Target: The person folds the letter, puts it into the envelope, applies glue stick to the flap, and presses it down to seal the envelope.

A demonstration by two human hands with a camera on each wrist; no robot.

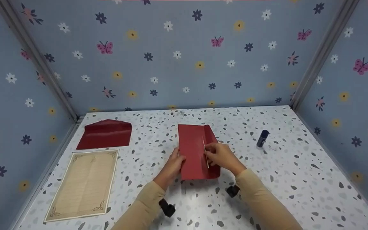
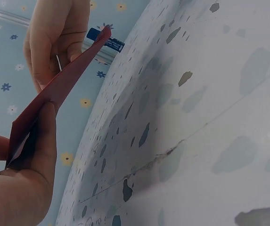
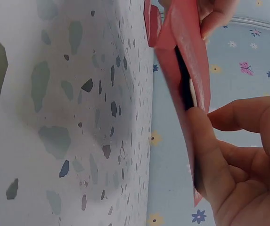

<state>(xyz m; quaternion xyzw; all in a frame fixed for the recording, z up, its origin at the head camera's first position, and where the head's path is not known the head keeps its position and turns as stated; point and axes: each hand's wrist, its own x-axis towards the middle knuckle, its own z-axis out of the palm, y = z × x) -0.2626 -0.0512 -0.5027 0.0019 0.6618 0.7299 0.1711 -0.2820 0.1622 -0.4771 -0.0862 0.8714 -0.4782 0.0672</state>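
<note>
Beige sleeves (image 1: 260, 195) stretch over the speckled counter (image 1: 299, 179), and between them I see a plain red envelope (image 1: 191, 150) held up clear of it, flap (image 1: 210, 134) spread rightward, a pale edge (image 3: 193, 92) showing in its dark opening (image 3: 184, 75); the left hand (image 1: 172, 163) grips its left side, the right hand (image 1: 221, 155) pinches it at that opening

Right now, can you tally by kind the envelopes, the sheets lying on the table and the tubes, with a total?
Envelopes: 2 (held envelope, left envelope)
Sheet: 1
Tube: 1
Total: 4
Pale edge, mostly hidden: not counted
</note>
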